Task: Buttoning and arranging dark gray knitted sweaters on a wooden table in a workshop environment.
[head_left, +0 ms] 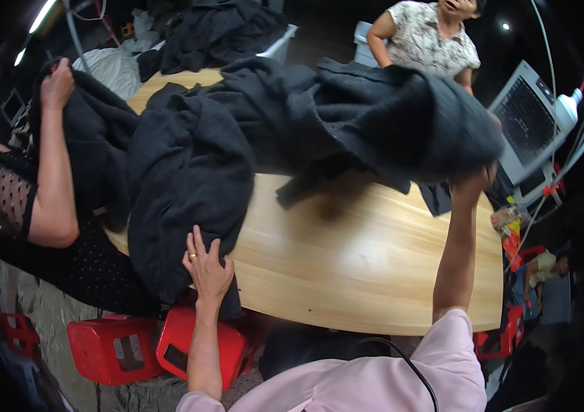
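Note:
Dark knit cloth, perhaps garments [189,158], lies heaped over the left half of the wooden table [374,268] and hangs past its front edge. My left hand [208,269], wearing a ring, rests on this cloth near that edge with fingers spread. At the right, my right hand [474,180] is raised and wrapped round the edge of a dark garment [409,123]. That garment is lifted off the table and blurred by motion; its fold hides part of my fingers.
A person in black at the left holds dark cloth up in one hand [57,84]. Another person in a patterned shirt [436,41] stands across the table. Red stools [110,350] stand by the front edge. A grey floor fan [527,117] is at the right, more dark cloth [223,31] behind.

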A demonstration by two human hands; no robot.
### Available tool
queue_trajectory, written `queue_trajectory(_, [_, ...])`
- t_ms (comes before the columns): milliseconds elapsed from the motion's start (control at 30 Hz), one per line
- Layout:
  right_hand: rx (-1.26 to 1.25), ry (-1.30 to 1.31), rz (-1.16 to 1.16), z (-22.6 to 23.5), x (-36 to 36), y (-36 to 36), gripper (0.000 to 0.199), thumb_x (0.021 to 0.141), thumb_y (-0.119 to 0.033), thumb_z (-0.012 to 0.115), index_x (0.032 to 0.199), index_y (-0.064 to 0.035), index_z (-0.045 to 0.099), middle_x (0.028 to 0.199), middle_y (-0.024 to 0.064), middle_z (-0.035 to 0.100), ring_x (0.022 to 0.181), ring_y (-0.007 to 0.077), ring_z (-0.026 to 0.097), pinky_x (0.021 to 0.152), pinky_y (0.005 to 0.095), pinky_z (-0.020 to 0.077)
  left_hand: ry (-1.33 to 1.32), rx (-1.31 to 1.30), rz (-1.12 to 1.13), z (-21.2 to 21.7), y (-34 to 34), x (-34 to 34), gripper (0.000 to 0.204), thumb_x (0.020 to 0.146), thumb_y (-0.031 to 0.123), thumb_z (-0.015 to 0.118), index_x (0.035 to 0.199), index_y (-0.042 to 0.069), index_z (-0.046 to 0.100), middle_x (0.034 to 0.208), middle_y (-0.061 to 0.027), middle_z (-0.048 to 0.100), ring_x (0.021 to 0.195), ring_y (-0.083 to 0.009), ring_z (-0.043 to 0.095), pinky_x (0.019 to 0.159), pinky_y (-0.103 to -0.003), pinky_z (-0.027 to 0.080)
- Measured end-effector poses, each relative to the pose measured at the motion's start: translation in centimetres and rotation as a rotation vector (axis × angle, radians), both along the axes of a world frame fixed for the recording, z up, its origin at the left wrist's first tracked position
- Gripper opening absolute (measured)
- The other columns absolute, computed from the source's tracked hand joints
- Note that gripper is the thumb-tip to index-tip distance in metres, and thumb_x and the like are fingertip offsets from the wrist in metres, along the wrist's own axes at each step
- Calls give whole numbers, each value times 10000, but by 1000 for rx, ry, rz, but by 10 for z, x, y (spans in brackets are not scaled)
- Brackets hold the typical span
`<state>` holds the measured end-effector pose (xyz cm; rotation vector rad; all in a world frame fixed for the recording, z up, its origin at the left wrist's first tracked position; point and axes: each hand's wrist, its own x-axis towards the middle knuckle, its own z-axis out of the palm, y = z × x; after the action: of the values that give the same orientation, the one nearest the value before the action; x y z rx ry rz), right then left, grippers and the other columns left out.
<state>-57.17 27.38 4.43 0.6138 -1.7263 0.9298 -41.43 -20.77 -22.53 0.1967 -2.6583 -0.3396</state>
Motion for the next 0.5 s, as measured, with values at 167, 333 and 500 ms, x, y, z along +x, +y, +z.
queue_trajectory(167, [-14, -268, -302, -197, 144, 96, 523, 1066, -230, 712, 1527, -37, 558, 1538, 137, 577, 1468, 289, 521, 1244, 422, 388, 127, 137, -291, 39, 72, -7, 929, 813, 320, 933, 1615, 121, 510, 1759, -284, 322, 1613, -508, 307, 1257, -614, 298])
queue_trajectory(333, [352, -769, -483, -217, 256, 106, 452, 837, 102, 525, 1257, 30, 679, 1386, 247, 689, 1349, 465, 617, 1174, 514, 475, -45, 174, -867, 45, 172, -22, 1035, 824, 129, 847, 1734, 200, 360, 1787, -264, 278, 1646, -493, 265, 1289, -654, 277])
queue_trajectory(500, [301, -819, -603, -236, 291, 164, 452, 850, 142, 496, 1240, 29, 695, 1439, 244, 674, 1376, 451, 607, 1193, 504, 472, -27, -59, -1089, 40, 236, -34, 346, 796, -14, 696, 1131, 72, 692, 1616, -204, 526, 1624, -399, 351, 1245, -665, 264])
